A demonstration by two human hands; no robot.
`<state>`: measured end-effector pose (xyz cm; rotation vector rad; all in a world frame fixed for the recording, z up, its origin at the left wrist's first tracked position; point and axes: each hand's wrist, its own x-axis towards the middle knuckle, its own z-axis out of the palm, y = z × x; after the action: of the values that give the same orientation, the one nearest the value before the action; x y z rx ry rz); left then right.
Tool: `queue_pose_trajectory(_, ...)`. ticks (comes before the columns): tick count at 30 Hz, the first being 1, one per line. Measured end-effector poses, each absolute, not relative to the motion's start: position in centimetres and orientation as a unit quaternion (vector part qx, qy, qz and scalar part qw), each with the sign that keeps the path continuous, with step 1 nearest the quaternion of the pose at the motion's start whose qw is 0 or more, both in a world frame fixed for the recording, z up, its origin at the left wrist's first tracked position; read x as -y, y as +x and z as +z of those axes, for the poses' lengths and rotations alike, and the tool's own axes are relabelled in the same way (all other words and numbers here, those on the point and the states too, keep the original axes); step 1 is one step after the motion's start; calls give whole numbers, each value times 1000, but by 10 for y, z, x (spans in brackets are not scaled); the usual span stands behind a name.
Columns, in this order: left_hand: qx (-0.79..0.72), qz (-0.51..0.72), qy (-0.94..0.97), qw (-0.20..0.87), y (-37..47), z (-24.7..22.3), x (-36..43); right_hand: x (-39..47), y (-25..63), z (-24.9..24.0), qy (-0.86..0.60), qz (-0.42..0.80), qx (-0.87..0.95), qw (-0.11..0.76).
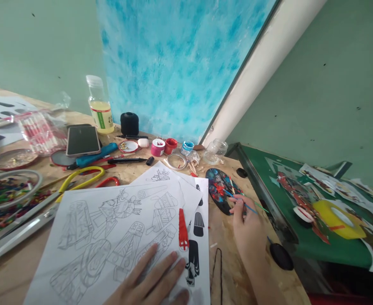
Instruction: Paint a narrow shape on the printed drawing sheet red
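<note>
My left hand point(154, 279) lies flat with fingers spread on white sheets of line drawings point(110, 237). Beside its fingertips is a cut-out strip painted red point(183, 228), and black-inked shapes point(198, 224) show on the sheet near it. My right hand point(245, 220) pinches a thin blue paintbrush point(241, 202), its tip over the red paint on a dark palette point(216, 203). A green brush handle and a red-and-white stick also lie across the palette, close to my fingers.
Yellow-handled scissors point(78, 182) and a tray of coloured pins point(8, 190) sit left. Behind the sheets are a phone point(83, 140), a bottle point(101, 112), paint pots point(170, 146) and a glass jar point(216, 151). A green table point(269, 159) with yellow tape point(338, 218) stands right.
</note>
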<state>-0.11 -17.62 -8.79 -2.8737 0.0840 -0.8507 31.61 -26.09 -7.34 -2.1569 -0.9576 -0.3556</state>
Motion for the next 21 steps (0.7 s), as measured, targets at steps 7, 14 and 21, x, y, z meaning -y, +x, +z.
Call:
queue_pose_trajectory(7, -17, -306, -949, 79, -1, -100, 177, 261, 315, -74, -842, -157, 388, 339)
queue_pose_trajectory(14, -19, -291, -953, 81, 0, -100, 177, 262, 313, -75, -845, -164, 392, 324)
queue_pose_trajectory(21, -38, -246, -964, 88, -8, -86, 176, 263, 313, -76, -848, -162, 391, 319)
